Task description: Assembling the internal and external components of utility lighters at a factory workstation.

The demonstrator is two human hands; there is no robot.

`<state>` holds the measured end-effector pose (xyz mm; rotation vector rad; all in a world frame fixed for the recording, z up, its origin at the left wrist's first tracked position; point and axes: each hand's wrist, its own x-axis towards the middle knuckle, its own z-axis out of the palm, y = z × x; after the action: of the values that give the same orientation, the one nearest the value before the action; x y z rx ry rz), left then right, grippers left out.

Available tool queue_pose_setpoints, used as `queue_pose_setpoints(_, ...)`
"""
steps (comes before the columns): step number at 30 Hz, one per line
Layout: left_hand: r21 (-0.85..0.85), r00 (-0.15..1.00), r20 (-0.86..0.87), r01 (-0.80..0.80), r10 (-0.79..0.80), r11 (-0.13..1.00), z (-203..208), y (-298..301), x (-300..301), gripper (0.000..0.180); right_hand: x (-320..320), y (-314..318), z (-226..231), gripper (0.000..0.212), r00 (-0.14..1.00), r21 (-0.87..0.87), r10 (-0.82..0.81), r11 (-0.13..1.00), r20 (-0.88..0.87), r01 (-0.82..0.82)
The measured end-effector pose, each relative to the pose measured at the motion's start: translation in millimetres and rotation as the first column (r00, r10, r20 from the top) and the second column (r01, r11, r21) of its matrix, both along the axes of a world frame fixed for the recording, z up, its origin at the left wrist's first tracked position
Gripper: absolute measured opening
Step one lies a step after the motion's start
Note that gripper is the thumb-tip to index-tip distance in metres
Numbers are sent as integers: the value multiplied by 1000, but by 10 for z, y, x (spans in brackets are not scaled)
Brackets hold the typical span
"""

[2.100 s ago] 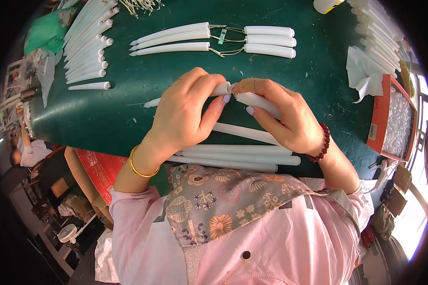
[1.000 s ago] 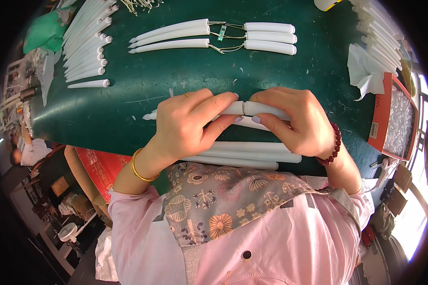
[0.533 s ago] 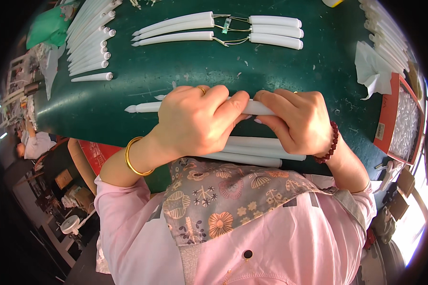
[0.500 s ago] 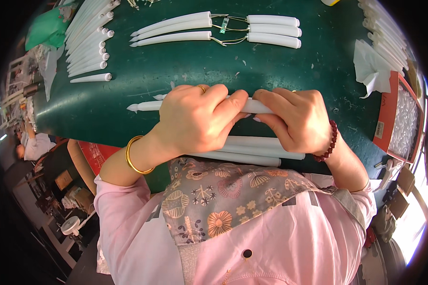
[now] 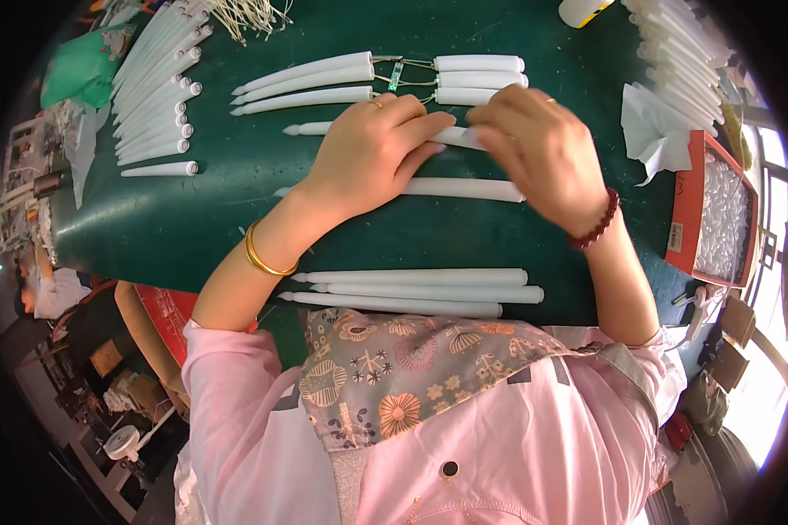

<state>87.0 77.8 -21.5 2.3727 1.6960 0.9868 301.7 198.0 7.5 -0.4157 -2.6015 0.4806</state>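
My left hand (image 5: 372,150) is closed on a white flame-tipped taper candle (image 5: 453,136), whose pointed tip sticks out to the left. My right hand (image 5: 543,153), slightly blurred, has its fingers bent round the candle's right end, which they hide. Below the hands lies another white taper, the loose candle (image 5: 468,189), partly covered by my left wrist. Just beyond the hands rest three opened candles; their long tip halves (image 5: 311,79) and short base pieces (image 5: 480,79) are joined by thin wires. A small green circuit board (image 5: 396,76) sits among those wires.
Several whole white tapers (image 5: 411,278) lie along the near table edge. Stacks of candles (image 5: 158,96) stand far left, more candle tubes (image 5: 674,61) far right. Also there: a crumpled white sheet (image 5: 657,131), a red box (image 5: 685,197) of clear pieces, a wire bundle (image 5: 249,13).
Both hands have moved farther from my body with the candle. The loose candle and the near row are now less covered by them. The whole view has shifted slightly.
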Motion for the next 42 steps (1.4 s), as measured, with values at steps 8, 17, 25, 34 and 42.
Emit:
queue_pose_setpoints(8,-318,944,255,287,-210,904,216,-406,-29,28,-105,147,-8,26,998,84,-59,995,27,57)
queue_pose_setpoints(17,-120,979,-56,-199,194,973,199,-104,-505,29,-281,-120,-150,28,979,-5,-149,988,136,151)
queue_pose_setpoints(25,-224,914,358,-114,190,968,239,-75,-200,22,-394,-217,-79,34,985,-471,-105,882,-138,28)
queue_pose_setpoints(34,-184,929,337,-93,151,979,229,-142,-217,28,-288,-128,-21,9,992,-854,-120,519,-25,42)
queue_pose_setpoints(42,83,999,30,-28,25,996,200,-177,-242,43,-246,-62,14,13,999,-960,-18,278,28,32)
